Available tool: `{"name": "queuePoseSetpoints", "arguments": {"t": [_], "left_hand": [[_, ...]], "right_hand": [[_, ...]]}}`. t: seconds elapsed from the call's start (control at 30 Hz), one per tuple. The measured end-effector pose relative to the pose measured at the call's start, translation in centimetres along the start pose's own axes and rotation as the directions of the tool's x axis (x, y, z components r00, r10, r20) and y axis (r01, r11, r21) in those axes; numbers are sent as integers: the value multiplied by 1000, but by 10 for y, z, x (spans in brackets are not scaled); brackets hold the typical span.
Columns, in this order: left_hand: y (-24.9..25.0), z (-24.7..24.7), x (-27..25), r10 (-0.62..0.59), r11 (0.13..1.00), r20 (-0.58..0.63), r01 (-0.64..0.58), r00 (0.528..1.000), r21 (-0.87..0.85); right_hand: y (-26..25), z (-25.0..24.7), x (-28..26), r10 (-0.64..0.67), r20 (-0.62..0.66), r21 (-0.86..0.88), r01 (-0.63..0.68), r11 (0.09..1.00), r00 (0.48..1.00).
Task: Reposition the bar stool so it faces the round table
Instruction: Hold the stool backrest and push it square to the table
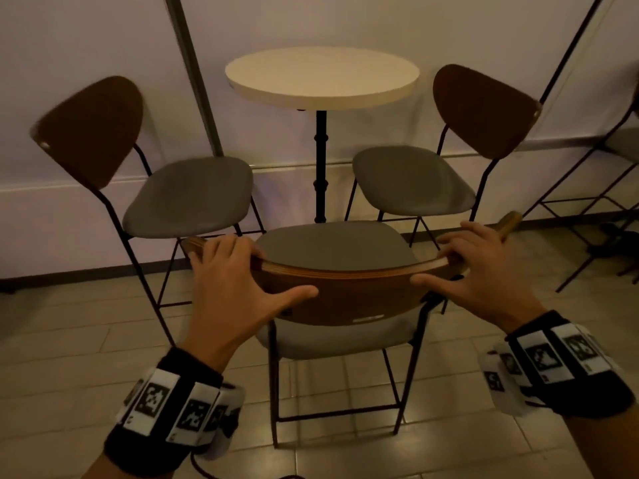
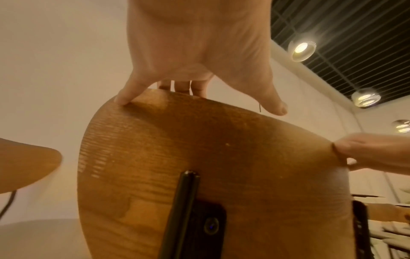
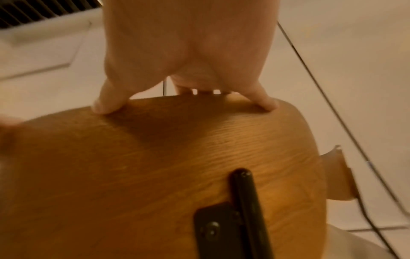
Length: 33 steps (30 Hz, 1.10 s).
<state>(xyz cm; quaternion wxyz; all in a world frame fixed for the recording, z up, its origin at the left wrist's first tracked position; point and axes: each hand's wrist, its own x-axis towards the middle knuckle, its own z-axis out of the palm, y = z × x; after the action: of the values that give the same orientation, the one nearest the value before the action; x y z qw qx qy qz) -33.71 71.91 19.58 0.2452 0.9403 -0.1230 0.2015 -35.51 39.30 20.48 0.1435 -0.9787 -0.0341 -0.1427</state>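
The bar stool stands on the tiled floor directly before me, its curved wooden backrest (image 1: pixel 345 299) toward me and its grey seat (image 1: pixel 332 247) pointing at the round cream table (image 1: pixel 321 77) beyond. My left hand (image 1: pixel 242 271) grips the backrest's left part, fingers curled over the top edge and thumb spread on the rear face. My right hand (image 1: pixel 460 264) grips the right part the same way. The left wrist view shows the left hand (image 2: pixel 195 75) on the backrest (image 2: pixel 199 149). The right wrist view shows the right hand (image 3: pixel 188 78) on the backrest (image 3: pixel 155 157).
Two matching stools flank the table, one on the left (image 1: pixel 186 198) and one on the right (image 1: pixel 411 181), both close to my stool's seat. A pale wall (image 1: pixel 69 46) stands behind. Black metal frames (image 1: pixel 587 202) are at the far right. Tiled floor (image 1: pixel 86 340) lies around my stool.
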Motion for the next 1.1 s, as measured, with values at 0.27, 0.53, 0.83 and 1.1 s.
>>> {"name": "queuePoseSetpoints", "arguments": {"t": [0.27, 0.53, 0.83, 1.1], "left_hand": [[8, 12, -1, -8, 1000, -118, 9, 993, 8], [-2, 9, 22, -56, 998, -93, 57, 994, 6], [-8, -3, 14, -68, 998, -59, 68, 996, 3], [-13, 1, 9, -30, 999, -126, 27, 992, -24]], "right_hand": [[10, 13, 1, -72, -162, 112, 91, 990, 984], [10, 26, 24, -71, -215, 161, 107, 981, 974], [-2, 34, 18, -91, -189, 140, 119, 983, 978], [-11, 27, 14, -66, -193, 105, 88, 991, 979]]}}
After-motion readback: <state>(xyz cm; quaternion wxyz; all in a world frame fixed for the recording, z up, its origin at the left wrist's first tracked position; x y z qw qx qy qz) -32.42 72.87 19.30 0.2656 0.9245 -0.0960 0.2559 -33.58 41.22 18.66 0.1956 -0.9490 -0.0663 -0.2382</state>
